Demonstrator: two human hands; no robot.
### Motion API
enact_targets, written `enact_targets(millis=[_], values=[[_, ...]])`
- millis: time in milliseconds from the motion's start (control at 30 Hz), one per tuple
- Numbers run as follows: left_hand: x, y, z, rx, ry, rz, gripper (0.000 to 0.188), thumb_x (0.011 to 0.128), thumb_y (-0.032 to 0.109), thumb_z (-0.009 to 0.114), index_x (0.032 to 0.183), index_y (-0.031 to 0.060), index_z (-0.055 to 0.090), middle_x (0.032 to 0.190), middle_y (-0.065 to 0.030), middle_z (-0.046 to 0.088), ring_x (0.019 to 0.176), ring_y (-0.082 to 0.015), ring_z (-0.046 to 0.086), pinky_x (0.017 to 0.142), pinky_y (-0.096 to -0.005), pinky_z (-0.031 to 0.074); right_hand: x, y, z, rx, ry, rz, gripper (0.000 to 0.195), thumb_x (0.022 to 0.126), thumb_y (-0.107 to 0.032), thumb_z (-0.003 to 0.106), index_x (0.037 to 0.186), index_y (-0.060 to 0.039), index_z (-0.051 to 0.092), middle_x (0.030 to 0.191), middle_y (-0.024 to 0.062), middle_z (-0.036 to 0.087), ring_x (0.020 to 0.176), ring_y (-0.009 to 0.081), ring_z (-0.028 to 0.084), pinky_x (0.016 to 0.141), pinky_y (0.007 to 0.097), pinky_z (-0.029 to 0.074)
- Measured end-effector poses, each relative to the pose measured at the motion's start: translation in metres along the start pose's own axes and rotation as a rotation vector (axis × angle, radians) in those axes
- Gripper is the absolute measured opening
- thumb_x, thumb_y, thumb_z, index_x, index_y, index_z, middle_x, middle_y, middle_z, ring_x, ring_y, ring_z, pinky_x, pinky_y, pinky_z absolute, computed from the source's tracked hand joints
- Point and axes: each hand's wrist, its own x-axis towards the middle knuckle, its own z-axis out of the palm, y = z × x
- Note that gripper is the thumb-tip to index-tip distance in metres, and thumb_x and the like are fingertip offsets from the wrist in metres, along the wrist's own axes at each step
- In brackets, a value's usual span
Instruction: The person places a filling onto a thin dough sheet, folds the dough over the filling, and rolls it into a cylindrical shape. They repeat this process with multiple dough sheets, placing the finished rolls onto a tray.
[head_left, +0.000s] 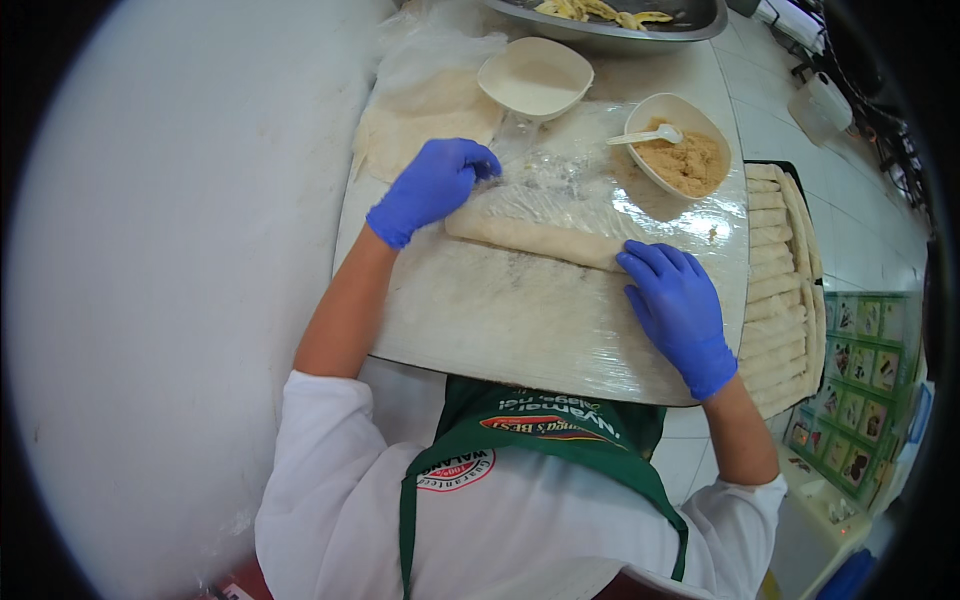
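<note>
A long, pale rolled wrapper (536, 238) lies crosswise on the plastic-covered table (510, 322). My right hand (675, 307), in a blue glove, rests its fingertips on the roll's right end; whether it grips the roll is unclear. My left hand (435, 184), gloved too, is bent just above and left of the roll's other end, its fingertips partly hidden. Beyond it lies a stack of thin, pale wrapper sheets (427, 112), partly under clear plastic. A white bowl with whitish content (535, 78) stands behind the roll. Another bowl (645, 112) holds brown sugar-like granules and a white plastic spoon (646, 136).
At the far edge stands a metal basin (600, 37) with yellow strips inside. To the right, below the table edge, a dark tray (795, 176) holds many finished-looking pale rolls (772, 300) in rows. A white wall (165, 225) borders the left side.
</note>
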Motion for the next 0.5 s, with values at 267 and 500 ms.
enact_targets(millis=[267,500], values=[[-0.007,0.023,0.022,0.099,0.031,0.224,0.024,0.079,-0.002,0.056,0.102,0.0018,0.065,0.096,-0.0164,0.062,0.092,-0.0314,0.061,0.085,-0.0387,0.050,0.028,0.015,0.000,-0.014,-0.187,-0.068,0.021,0.079,-0.013,0.068,0.095,-0.0066,0.056,0.095,0.0117,0.056,0.088,0.0303,0.062,0.075,0.0425,0.053],[-0.023,0.064,0.053,0.235,-0.237,0.403,0.038,0.074,0.008,0.067,0.110,0.0046,0.058,0.104,-0.0164,0.056,0.095,-0.0370,0.057,0.082,-0.0451,0.050,0.033,0.020,0.007,-0.114,-0.201,-0.135,0.020,0.080,-0.014,0.065,0.096,-0.0056,0.057,0.094,0.0145,0.057,0.082,0.0307,0.065,0.065,0.0436,0.055]])
